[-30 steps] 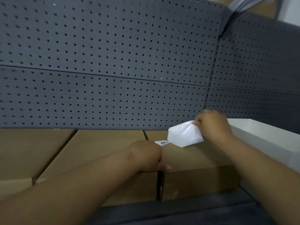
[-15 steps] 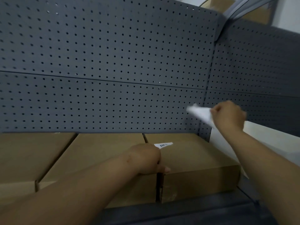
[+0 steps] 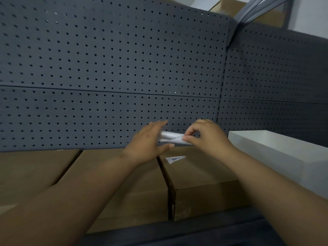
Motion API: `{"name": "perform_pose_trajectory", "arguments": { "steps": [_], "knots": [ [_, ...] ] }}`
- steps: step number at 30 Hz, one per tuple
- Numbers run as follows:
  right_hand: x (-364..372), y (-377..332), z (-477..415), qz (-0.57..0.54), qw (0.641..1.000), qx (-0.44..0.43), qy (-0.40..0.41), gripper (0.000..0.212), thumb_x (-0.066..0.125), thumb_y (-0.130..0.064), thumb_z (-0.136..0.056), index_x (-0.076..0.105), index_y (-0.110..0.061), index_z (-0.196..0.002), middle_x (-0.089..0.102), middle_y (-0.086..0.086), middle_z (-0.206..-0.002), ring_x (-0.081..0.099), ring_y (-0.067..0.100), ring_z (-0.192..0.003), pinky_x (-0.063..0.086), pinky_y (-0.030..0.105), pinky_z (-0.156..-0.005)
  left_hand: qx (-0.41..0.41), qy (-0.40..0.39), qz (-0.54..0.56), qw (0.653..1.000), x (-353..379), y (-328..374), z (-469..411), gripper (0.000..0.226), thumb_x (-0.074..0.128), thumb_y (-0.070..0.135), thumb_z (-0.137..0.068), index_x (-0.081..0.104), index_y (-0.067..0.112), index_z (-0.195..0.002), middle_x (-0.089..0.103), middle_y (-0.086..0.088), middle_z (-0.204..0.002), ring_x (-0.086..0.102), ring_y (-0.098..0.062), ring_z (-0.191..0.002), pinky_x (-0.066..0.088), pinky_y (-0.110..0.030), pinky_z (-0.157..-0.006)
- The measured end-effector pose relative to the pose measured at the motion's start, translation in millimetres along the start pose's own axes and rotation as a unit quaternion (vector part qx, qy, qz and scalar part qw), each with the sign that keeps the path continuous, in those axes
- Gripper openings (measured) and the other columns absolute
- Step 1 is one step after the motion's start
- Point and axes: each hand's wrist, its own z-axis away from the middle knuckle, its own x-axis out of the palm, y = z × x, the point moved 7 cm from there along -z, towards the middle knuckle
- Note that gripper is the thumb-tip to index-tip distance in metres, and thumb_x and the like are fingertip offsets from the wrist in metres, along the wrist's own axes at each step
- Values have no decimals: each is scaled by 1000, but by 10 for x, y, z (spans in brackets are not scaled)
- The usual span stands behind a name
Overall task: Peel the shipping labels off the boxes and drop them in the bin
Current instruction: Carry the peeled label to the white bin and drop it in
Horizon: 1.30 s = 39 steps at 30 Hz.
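Three brown cardboard boxes lie side by side on a dark shelf: a left box point(image 3: 26, 167), a middle box point(image 3: 124, 183) and a right box point(image 3: 200, 173). A torn strip of label with a barcode point(image 3: 174, 159) stays stuck on the right box's top. Above that box, both hands hold a crumpled white peeled label point(image 3: 171, 137) between them. My right hand point(image 3: 205, 137) pinches its right end with thumb and forefinger. My left hand point(image 3: 150, 142) touches its left end with fingers extended. The white bin point(image 3: 276, 150) stands to the right of the boxes.
A dark grey pegboard point(image 3: 110, 71) forms the back wall and turns a corner on the right point(image 3: 273, 75). The dark shelf's front edge point(image 3: 177, 233) runs below the boxes. More cardboard point(image 3: 229, 6) shows above the pegboard.
My left hand rose from the box edge to meet the label. My right hand, which had swung the peeled label up and right toward the bin, came back left over the right box.
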Motion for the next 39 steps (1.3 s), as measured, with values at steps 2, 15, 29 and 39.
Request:
{"name": "perform_pose_trajectory", "arguments": {
  "steps": [2,15,29,39],
  "knots": [
    [24,-39,9,-25,1000,-9,9,12,68,-31,-85,70,-19,-89,54,-10,-88,45,6,-92,32,21,-78,-3,-21,4,1000,21,-17,-25,69,57,44,-89,22,36,-148,42,2,-148,41,-18,-134,35,-41,-112],
    [326,184,-114,-63,996,46,-42,23,71,-31,-83,69,-16,-100,57,-9,-92,53,6,-88,39,17,-71,-46,45,-63,996,-155,-310,-180,24,46,7,-92,66,12,-104,56,-10,-102,57,-27,-95,42,-27,-75],
    [1098,116,-134,65,962,17,-264,19,64,-26,-88,75,-15,-99,73,-1,-104,65,14,-96,52,28,-86,-48,-27,-248,967,-41,-339,-215,30,61,34,-80,50,14,-99,50,-7,-101,47,-21,-87,43,-31,-77],
    [1229,21,-218,170,940,-22,-296,25,53,-20,-92,70,-3,-88,69,8,-89,63,23,-82,51,34,-81,-28,-98,-189,977,170,-331,-278,42,56,34,-83,57,26,-125,47,-5,-118,50,-23,-106,45,-32,-90]
  ]
}}
